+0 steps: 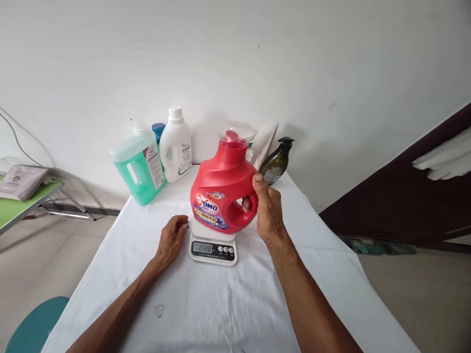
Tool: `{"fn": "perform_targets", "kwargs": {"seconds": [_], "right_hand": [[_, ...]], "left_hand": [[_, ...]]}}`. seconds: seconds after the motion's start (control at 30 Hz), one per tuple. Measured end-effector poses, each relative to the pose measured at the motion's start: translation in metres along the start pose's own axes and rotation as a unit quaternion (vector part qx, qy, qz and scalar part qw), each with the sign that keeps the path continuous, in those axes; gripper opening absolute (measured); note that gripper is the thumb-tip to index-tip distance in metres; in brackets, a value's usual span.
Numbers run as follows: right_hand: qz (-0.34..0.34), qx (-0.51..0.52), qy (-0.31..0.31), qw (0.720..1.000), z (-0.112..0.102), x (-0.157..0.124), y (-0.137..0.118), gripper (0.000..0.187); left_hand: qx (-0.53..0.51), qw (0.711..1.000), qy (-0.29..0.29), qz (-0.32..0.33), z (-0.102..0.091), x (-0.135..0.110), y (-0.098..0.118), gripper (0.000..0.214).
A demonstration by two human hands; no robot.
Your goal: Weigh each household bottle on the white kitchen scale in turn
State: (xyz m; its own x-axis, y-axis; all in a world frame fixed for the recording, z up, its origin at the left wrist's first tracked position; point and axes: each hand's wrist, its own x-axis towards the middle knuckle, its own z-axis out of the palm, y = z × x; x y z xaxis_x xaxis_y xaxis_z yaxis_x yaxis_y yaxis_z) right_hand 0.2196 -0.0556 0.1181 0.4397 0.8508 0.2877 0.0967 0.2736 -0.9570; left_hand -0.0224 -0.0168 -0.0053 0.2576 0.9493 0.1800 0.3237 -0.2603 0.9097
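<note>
So I'm watching from my end through the head cam, and I count one kitchen scale (212, 256) on one white tablecloth (235, 318), with three round buttons and one small screen I can't read properly. Right above its plate there's one big red jug (213, 179), leaning a bit. Can't tell if the scale carries its full weight.

My right hand (269, 208) has it by the handle, fingers through the hole and thumb up top. My left hand (173, 239) is just left of the scale, fingers loosely curled and nothing in them.

Behind the scale to the left I get three bottles: one see-through jug of green liquid (147, 186), one white bottle (181, 147) and one with a blue cap (158, 129), mostly hidden between them. Behind the scale to the right, one dark pump bottle (275, 164) tilts over beside one pale flat thing (266, 151) that I can't identify. Way off left of the scale: one green side table (29, 208) with one packet (22, 182) on it, plus one teal stool (39, 327) nearer me.
</note>
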Motion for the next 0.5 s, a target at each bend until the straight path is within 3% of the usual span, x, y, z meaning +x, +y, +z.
{"fn": "perform_targets", "kwargs": {"seconds": [0.17, 0.37, 0.43, 0.5], "right_hand": [[0.029, 0.063, 0.030, 0.997, 0.003, 0.001, 0.007, 0.071], [0.120, 0.108, 0.140, 0.977, 0.008, 0.011, 0.002, 0.069], [0.118, 0.090, 0.183, 0.972, 0.001, 0.018, 0.000, 0.068], [0.075, 0.061, 0.188, 0.977, -0.011, 0.027, -0.002, 0.066]], "left_hand": [[-0.006, 1.000, -0.009, -0.020, 0.000, 0.000, 0.002, 0.033], [-0.018, 1.000, -0.003, -0.025, 0.000, -0.001, 0.002, 0.033], [-0.025, 0.999, -0.005, -0.022, 0.000, -0.002, 0.002, 0.033], [-0.024, 1.000, -0.001, -0.019, 0.000, -0.002, 0.002, 0.032]]}}
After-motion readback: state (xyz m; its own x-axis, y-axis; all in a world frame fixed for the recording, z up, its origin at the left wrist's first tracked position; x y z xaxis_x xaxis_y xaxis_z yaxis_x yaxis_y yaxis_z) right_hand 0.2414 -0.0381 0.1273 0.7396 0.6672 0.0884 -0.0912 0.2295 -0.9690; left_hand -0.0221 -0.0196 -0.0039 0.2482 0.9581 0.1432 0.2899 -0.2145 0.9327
